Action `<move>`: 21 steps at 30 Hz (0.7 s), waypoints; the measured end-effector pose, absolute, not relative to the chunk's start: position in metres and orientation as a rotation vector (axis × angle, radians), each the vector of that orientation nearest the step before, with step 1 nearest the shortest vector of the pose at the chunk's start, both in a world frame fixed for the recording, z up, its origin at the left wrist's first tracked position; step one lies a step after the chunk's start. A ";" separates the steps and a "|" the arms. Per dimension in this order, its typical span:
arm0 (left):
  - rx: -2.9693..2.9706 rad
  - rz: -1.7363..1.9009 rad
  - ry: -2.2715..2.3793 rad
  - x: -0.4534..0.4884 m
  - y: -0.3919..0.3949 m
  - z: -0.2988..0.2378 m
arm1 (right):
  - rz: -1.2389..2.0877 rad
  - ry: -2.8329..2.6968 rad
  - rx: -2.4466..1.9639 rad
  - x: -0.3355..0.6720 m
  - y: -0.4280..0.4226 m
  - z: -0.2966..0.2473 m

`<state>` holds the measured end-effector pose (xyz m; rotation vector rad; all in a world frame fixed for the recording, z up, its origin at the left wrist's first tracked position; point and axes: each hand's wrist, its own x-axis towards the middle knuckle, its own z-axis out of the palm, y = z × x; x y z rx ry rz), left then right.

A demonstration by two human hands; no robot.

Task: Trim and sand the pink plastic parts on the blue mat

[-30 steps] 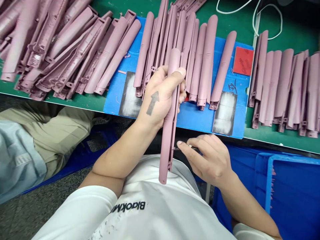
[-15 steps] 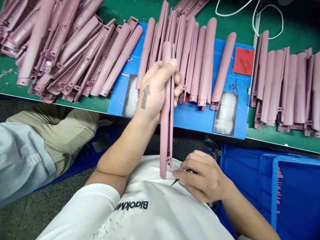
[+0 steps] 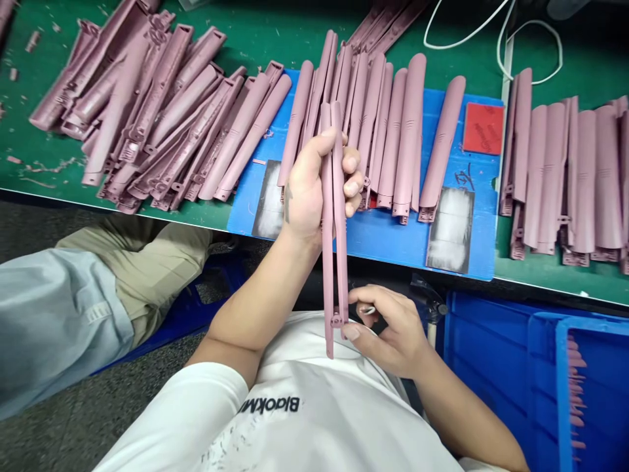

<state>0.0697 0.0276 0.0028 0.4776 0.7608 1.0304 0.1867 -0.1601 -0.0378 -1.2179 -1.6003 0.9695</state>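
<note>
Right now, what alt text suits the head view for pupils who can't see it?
A person's left hand grips a long hollow pink piece; the right hand is at its near end. Beyond, similar pink pieces lie on a green table and blue sheet.

I watch through one head-worn camera, close above the work, looking forward and steeply down. The shirt (image 3: pixel 265 436) spreads along the near edge; the left hand (image 3: pixel 307 196) and right hand (image 3: pixel 396 334) sit mid-view; the bench (image 3: pixel 265 39) crosses the far side, and a crate (image 3: pixel 561 393) runs out of view at right.
</note>
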 end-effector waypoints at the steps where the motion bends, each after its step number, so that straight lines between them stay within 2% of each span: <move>1: 0.488 1.028 0.786 0.070 0.027 0.003 | 1.018 -1.570 -1.226 0.185 -0.159 -0.038; 9: 0.538 1.060 0.766 0.077 0.020 0.001 | 1.455 -1.268 -1.192 0.176 -0.152 -0.035; 11: 0.650 1.100 0.831 0.075 0.016 -0.001 | 1.437 -1.220 -1.225 0.189 -0.149 -0.028; 16: 1.195 1.283 1.034 0.055 0.004 -0.007 | 0.841 -1.391 -1.791 0.247 -0.116 -0.009; 19: 1.874 1.165 0.941 0.049 -0.004 -0.012 | 0.443 -1.514 -2.187 0.268 -0.080 -0.005; 21: 2.285 1.054 0.792 0.055 -0.007 -0.017 | 0.367 -1.551 -2.340 0.275 -0.059 -0.004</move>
